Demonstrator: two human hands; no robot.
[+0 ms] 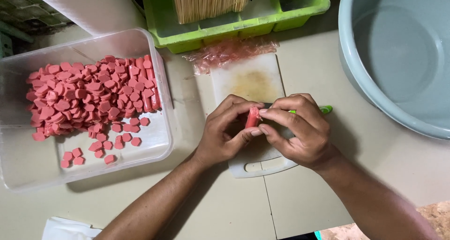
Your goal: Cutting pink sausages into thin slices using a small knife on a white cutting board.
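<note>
Both hands meet over a white cutting board [251, 80]. My left hand [225, 134] and my right hand [300, 127] pinch a short pink sausage piece [252, 118] between fingertips, held upright just above the board. A green handle [326, 109] pokes out from under my right hand; the rest of that tool is hidden. A clear plastic tub [161, 141] at the left holds many pink sausage slices [84, 99] and a few whole sticks [147, 85].
Crumpled reddish plastic wrappers [229, 52] lie at the board's far end. A green crate [243, 26] with a bundle of wooden skewers [208, 3] stands behind. A large grey-blue basin [356, 80] sits at the right. White cloth [65, 229] lies at the lower left.
</note>
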